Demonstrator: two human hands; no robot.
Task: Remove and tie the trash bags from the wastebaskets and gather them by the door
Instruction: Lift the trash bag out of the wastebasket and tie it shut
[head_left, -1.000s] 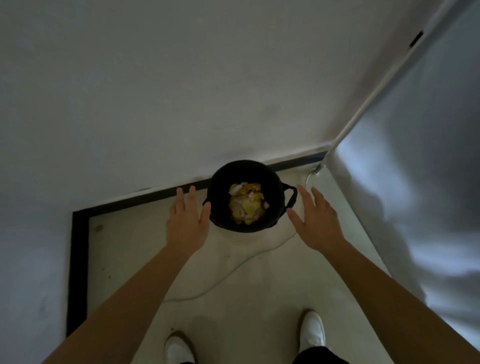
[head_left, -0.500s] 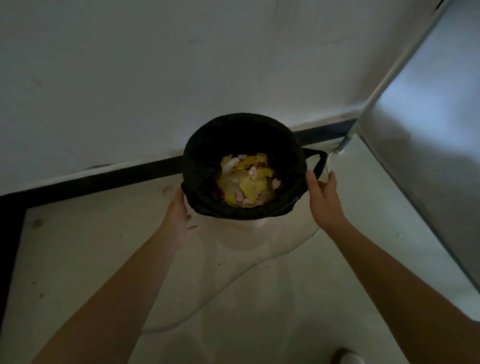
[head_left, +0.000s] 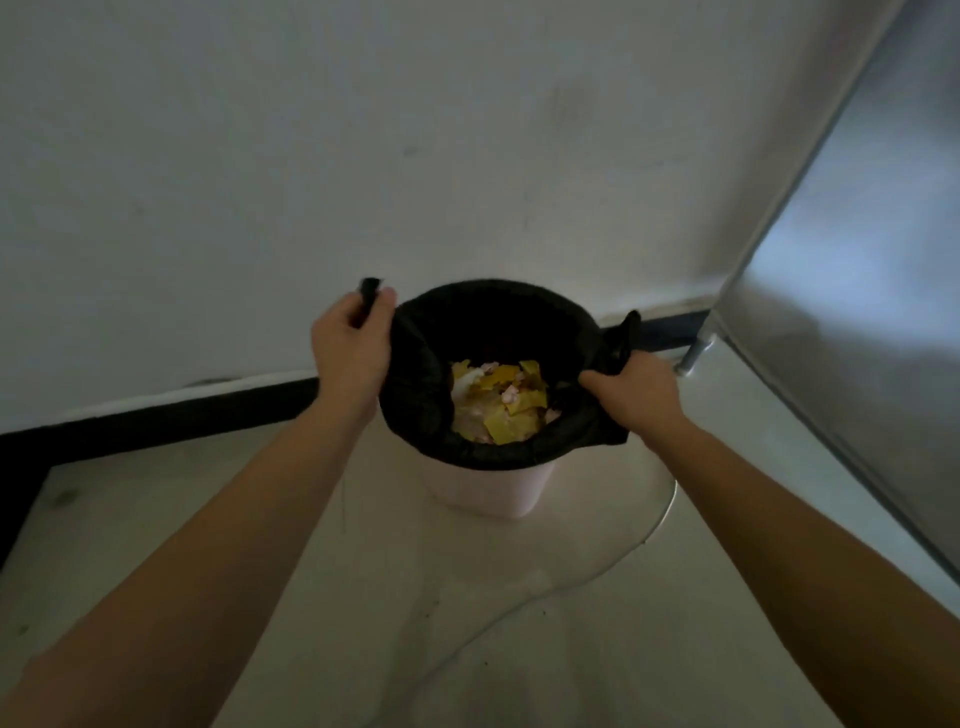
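Dim light falls across a pale floor (head_left: 519, 623) in a room corner, where a white wall (head_left: 363, 156) meets a dark baseboard (head_left: 208, 415) and a shiny metal panel (head_left: 857, 286) stands on your right. Close to the wall sits a pale wastebasket (head_left: 493, 491), lined with a black trash bag (head_left: 415, 395) whose rim is folded over the basket's top edge. Yellow and pinkish scraps (head_left: 498, 405) lie inside the bag. Your left hand (head_left: 350, 348) is at the bag's left side, its fingers (head_left: 387, 297) closed on a black handle loop (head_left: 370, 291) that pokes up above your knuckles. Your right hand (head_left: 636, 395) is at the bag's right side, its fingers curled tight around the other handle (head_left: 621, 338), which rises as a dark strip in front of the baseboard. Both of your bare forearms reach in from the lower corners of the view. A thin pale cord (head_left: 613, 566) curves over the floor to the right of the basket and runs on toward you. A metal post (head_left: 693, 358) with a round foot stands at the panel's near edge, just past your right hand.
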